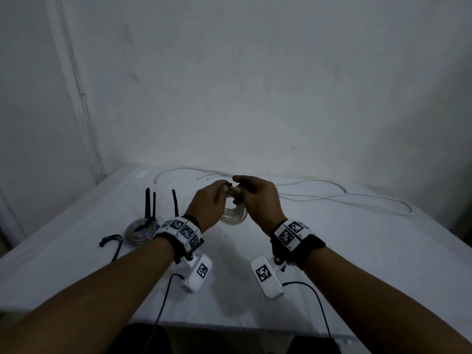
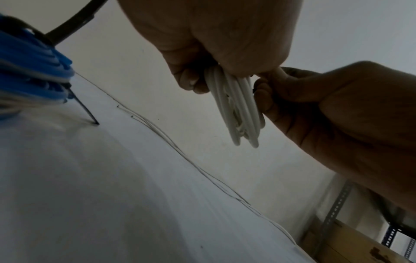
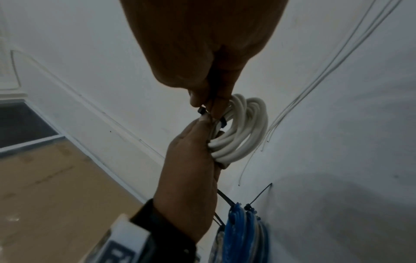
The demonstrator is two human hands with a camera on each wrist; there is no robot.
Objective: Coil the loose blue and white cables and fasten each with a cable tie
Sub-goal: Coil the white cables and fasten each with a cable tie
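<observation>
Both hands are raised over the table with a coiled white cable (image 1: 233,214) between them. My left hand (image 1: 221,192) grips one side of the white coil (image 3: 245,131), its fingers curled round the strands. My right hand (image 1: 241,186) pinches a black cable tie (image 3: 202,110) that wraps the bundle at the top. In the left wrist view the white loops (image 2: 238,110) hang below both hands. A blue coiled cable (image 1: 140,229) lies on the table to the left, with black tie tails (image 1: 150,204) standing up from it.
Loose thin white cables (image 1: 332,198) trail along the back and right of the white-covered table (image 1: 255,302). A spare black cable tie (image 1: 112,242) lies bent near the left edge. A wall stands right behind the table.
</observation>
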